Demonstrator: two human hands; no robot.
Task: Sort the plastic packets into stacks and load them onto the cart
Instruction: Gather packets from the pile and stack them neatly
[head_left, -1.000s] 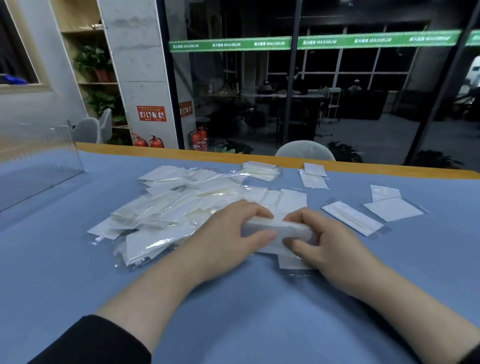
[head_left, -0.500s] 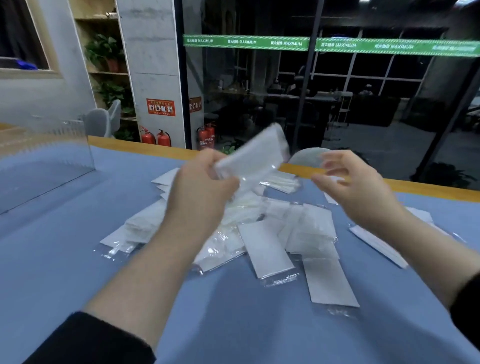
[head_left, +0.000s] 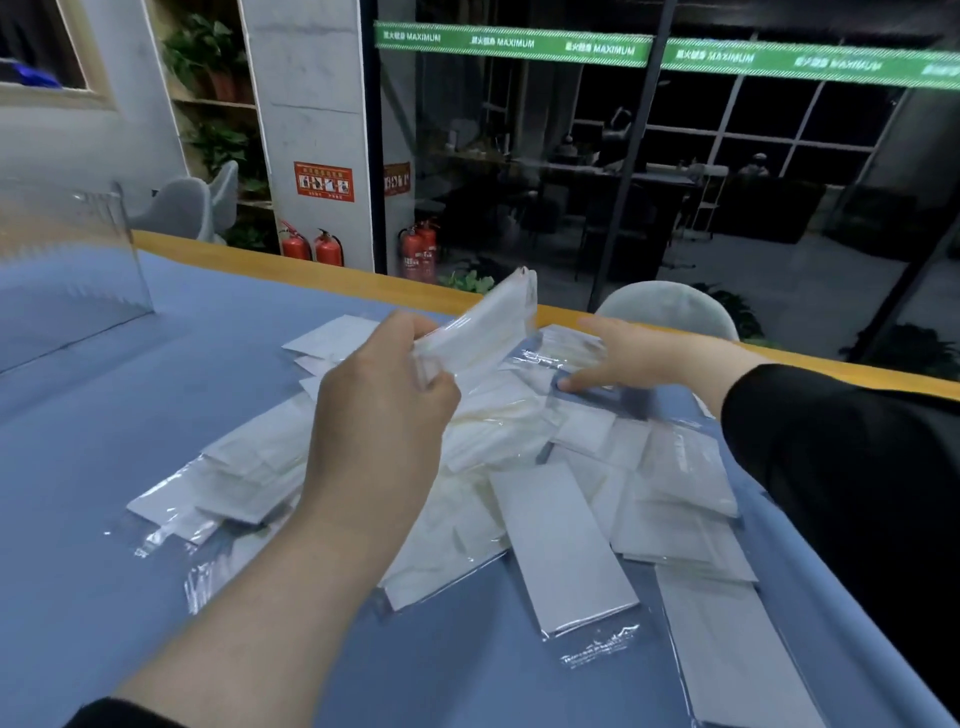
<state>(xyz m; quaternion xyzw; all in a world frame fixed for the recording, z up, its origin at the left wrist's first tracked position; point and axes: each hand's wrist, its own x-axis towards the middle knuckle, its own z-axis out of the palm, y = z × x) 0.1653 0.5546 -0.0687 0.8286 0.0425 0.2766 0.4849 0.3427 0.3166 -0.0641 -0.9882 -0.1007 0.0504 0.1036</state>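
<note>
A loose pile of white plastic packets (head_left: 561, 525) is spread over the blue table (head_left: 104, 467). My left hand (head_left: 379, 400) is raised above the pile and grips a small bundle of packets (head_left: 483, 327) that slants up toward the far edge. My right hand (head_left: 639, 353) stretches forward with straight fingers, its thumb tip touching the table beside a small stack of packets (head_left: 566, 345) near the far edge. No cart is in view.
A clear plastic box (head_left: 67, 270) stands at the far left of the table. The table's orange far edge (head_left: 311, 265) runs across the view, with a grey chair back (head_left: 670, 306) just behind it and a glass wall beyond.
Both hands pressed a bundle together on the table, then my left hand lifted it alone. My right hand has let go and reached forward and down to the far side of the pile.
</note>
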